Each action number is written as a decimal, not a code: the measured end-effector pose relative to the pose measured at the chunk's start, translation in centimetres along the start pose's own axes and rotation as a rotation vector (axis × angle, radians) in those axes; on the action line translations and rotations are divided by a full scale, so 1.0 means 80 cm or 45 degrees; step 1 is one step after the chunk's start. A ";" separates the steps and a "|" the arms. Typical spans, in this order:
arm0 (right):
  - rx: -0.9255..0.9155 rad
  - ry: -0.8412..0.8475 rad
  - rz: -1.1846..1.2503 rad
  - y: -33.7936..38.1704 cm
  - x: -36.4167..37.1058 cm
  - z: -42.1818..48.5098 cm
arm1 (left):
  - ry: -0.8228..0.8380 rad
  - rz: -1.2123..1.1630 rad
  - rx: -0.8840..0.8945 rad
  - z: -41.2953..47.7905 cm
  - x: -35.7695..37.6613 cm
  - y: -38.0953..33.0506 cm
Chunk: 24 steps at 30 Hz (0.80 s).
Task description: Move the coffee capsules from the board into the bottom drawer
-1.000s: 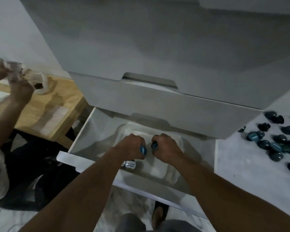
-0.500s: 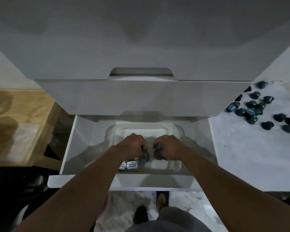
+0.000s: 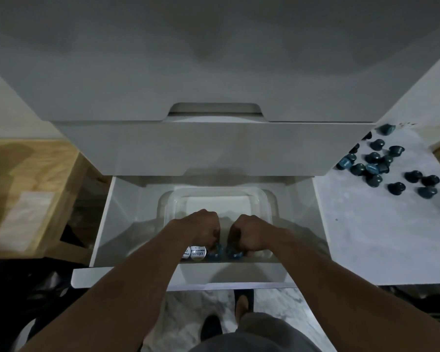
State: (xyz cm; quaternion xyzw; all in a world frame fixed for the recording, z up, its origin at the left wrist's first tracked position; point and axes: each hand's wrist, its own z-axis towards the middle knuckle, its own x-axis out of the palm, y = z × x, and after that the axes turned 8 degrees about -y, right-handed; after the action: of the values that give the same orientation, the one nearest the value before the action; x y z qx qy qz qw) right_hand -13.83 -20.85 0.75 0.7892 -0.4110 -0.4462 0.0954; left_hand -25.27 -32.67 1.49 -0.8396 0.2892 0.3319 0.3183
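bottom drawer is pulled out; the closed drawer front above it overhangs the drawer's back edge, so access is from above and the front only

clear tub sits inside the drawer, centred, with bare drawer floor to its left and right. Back half of the tub is free; the front half is taken up by both hands

left hand: knuckles up, fingers curled tight, gripping a blue capsule that pokes out below the fingers, low at the tub's front wall

right hand: same pose, curled round a second blue capsule. The fists are just beside each other with a narrow gap between

both held capsules are mostly covered, so I can't tell their long axis

two foil-lid capsules lie in the tub at the drawer's front, just left of the left hand, on their sides and touching. Lids face the drawer front, so the axis runs front to back

white board butts against the drawer's right side. Loose capsules are bunched at its far end beside the closed drawer front, with a few stragglers further right. They point every way, some dome up, some tipped over. Near half of the board is bare

wooden table stands left of the drawer, with a dark gap between

feet are on the floor just in front of the drawer front
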 end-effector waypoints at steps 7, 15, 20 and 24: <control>0.052 -0.229 -0.110 -0.001 -0.018 -0.019 | -0.175 0.075 0.040 -0.006 -0.017 -0.012; 0.092 -0.913 -0.146 -0.008 -0.068 -0.090 | -0.596 0.146 0.275 -0.034 -0.066 -0.084; 0.167 -1.234 -0.203 -0.047 -0.093 -0.151 | -0.824 0.217 0.431 -0.040 -0.066 -0.170; 0.241 -1.380 -0.260 -0.106 -0.111 -0.203 | -0.960 0.317 0.608 -0.041 -0.051 -0.250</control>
State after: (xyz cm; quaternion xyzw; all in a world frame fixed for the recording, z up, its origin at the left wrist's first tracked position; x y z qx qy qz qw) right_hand 1.28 -12.40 11.40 0.4877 -0.3611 -0.7563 -0.2444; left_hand -12.60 -21.29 13.25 -0.5224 0.3202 0.5739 0.5433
